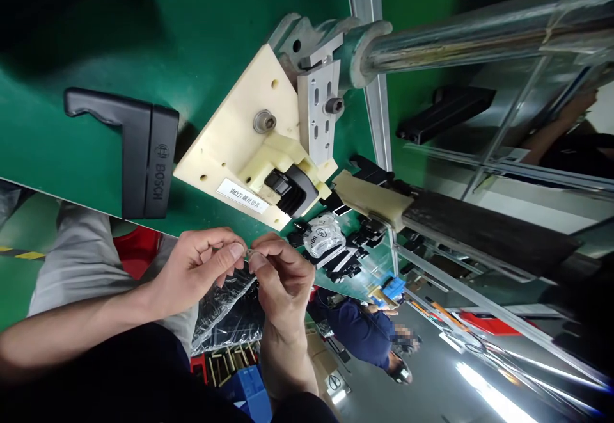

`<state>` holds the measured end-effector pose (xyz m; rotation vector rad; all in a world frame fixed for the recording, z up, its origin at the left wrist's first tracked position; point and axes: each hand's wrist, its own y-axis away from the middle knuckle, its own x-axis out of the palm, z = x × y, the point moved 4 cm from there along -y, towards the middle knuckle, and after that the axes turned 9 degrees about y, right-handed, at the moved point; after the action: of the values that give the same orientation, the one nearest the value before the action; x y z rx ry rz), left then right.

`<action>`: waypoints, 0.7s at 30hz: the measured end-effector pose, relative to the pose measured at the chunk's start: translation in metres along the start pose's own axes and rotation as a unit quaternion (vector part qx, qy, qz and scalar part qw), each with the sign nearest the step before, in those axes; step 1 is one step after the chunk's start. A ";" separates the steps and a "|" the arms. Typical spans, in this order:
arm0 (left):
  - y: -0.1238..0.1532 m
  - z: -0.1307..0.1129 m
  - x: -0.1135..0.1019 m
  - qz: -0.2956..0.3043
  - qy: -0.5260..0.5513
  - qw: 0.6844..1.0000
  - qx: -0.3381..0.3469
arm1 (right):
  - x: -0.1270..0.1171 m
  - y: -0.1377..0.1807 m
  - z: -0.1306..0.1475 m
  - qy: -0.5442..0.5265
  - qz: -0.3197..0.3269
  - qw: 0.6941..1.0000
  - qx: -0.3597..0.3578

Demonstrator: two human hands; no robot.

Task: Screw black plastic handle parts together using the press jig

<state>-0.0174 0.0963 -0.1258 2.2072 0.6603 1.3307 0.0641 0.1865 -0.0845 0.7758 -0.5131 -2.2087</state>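
My left hand and my right hand meet fingertip to fingertip, just in front of the green table's near edge. Both are closed in a pinch. Something tiny shows between the fingertips, too small to name. Beyond them a cream fixture plate with a printed label rests on the table. A black plastic part sits in its raised yellowish block. To the left, a black L-shaped BOSCH plastic housing lies on the table, apart from both hands.
A metal post and clamp stand behind the plate. Right of my hands are a BOSCH part in clear wrap and several black parts. A co-worker is farther off. Below are a blue bin and black plastic wrap.
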 end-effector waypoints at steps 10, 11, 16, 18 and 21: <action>0.004 -0.007 -0.003 0.013 -0.124 0.982 0.145 | -0.001 -0.003 0.011 0.063 0.036 0.996 -0.057; 0.004 -0.008 -0.003 0.018 -0.139 0.978 0.155 | -0.002 -0.003 0.011 0.073 0.041 0.994 -0.071; 0.005 -0.020 0.001 0.057 -0.220 0.951 0.212 | -0.007 -0.003 0.015 0.124 0.062 0.978 -0.156; 0.005 -0.026 0.005 0.068 -0.256 0.929 0.260 | -0.008 -0.002 0.017 0.141 0.055 0.969 -0.193; 0.003 -0.035 0.012 0.080 -0.319 0.891 0.312 | -0.009 -0.004 0.019 0.175 -0.001 0.947 -0.270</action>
<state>-0.0437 0.1067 -0.1015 3.0397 0.7105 0.3772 0.0551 0.1982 -0.0693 0.8308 0.2629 -2.0037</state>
